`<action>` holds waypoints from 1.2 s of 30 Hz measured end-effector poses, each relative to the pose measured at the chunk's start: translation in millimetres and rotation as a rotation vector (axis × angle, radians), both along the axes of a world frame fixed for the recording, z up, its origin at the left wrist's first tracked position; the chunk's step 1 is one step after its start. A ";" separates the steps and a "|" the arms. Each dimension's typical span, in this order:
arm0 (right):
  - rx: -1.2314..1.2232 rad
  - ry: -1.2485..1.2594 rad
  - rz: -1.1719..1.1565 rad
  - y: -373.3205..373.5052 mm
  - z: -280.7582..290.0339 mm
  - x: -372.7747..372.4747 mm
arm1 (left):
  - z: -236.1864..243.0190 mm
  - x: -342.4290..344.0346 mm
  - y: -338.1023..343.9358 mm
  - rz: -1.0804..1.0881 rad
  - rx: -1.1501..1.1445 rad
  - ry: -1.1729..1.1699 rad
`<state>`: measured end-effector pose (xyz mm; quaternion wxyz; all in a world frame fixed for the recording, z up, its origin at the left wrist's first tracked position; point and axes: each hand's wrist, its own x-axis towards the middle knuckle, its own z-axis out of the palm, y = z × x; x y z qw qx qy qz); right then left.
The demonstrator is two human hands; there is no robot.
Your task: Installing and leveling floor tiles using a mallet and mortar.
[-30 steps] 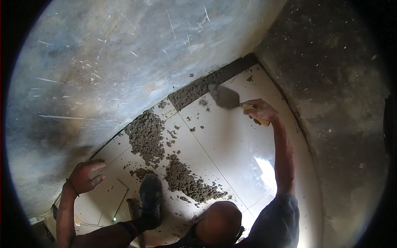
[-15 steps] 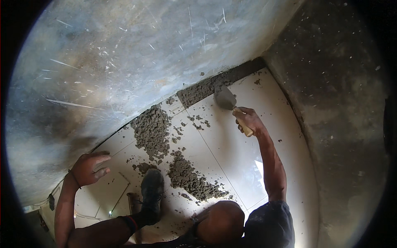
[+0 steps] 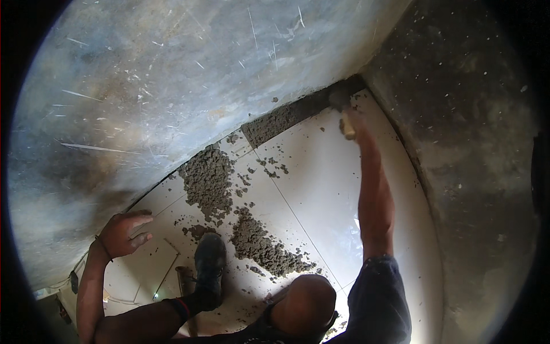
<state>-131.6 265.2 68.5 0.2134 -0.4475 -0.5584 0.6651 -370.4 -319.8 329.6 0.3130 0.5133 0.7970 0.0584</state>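
Observation:
My right hand, smeared by motion, grips the wooden handle of a trowel. Its grey blade is blurred over the dark mortar strip along the wall, near the corner. On the left, my left hand is empty, fingers apart and slightly bent, by the foot of the wall; whether it touches the wall I cannot tell. Loose heaps of grey mortar lie on white floor tiles, with crumbs scattered around them.
Two mottled concrete walls meet at the back right. My dark shoe rests beside the mortar, with my bare knee at the bottom. An unclear bar-like object lies behind the shoe, near square lines on the tile.
My right hand and trowel moved left and down, then swung up and rightward to the corner end of the strip. My left hand shifted slightly right and up, then stayed still.

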 end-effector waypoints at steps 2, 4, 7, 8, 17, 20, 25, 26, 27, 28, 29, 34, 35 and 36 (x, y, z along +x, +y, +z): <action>-0.007 0.089 0.056 -40.3 -7.2 -6.3 | -0.1 0.2 3.0 -0.005 -0.032 0.018; -0.119 0.020 -0.004 -105.4 -9.0 -16.4 | 0.3 1.1 9.0 -0.021 -0.008 0.004; -0.178 -0.096 0.111 -167.3 24.7 -15.9 | 3.5 5.1 21.6 -0.043 0.003 -0.011; -0.175 -0.139 0.137 -182.3 37.6 -16.6 | 4.9 7.4 25.4 -0.049 0.006 -0.021; -0.086 0.042 0.120 -70.3 29.0 39.7 | 16.7 17.1 10.9 -0.028 0.097 -0.021; 0.407 -0.199 0.180 27.9 17.7 58.2 | 16.0 12.3 0.9 -0.001 0.074 -0.001; 0.081 -0.261 0.093 70.6 11.4 63.3 | 10.0 5.7 -0.9 0.006 0.023 -0.001; -0.018 -0.177 0.106 55.6 8.9 58.5 | 8.4 4.9 0.4 0.004 0.025 0.004; -0.118 -0.094 0.114 35.9 5.3 49.6 | 7.3 4.2 2.0 -0.018 0.028 0.004; 0.142 -0.015 0.283 5.2 -0.5 44.5 | 6.4 3.5 4.0 0.001 0.015 0.000; 0.148 -0.042 0.320 -28.9 -3.6 38.5 | 6.1 3.2 6.1 -0.015 0.004 -0.003; -0.165 -0.187 0.609 -205.8 27.4 36.8 | 10.2 7.8 17.7 -0.032 0.053 -0.019; -0.140 -0.202 0.760 -232.5 38.9 36.9 | 11.5 9.7 19.0 -0.040 0.052 -0.020; -0.157 -0.162 0.944 -254.6 49.9 39.6 | 13.2 11.8 19.5 -0.050 0.049 -0.009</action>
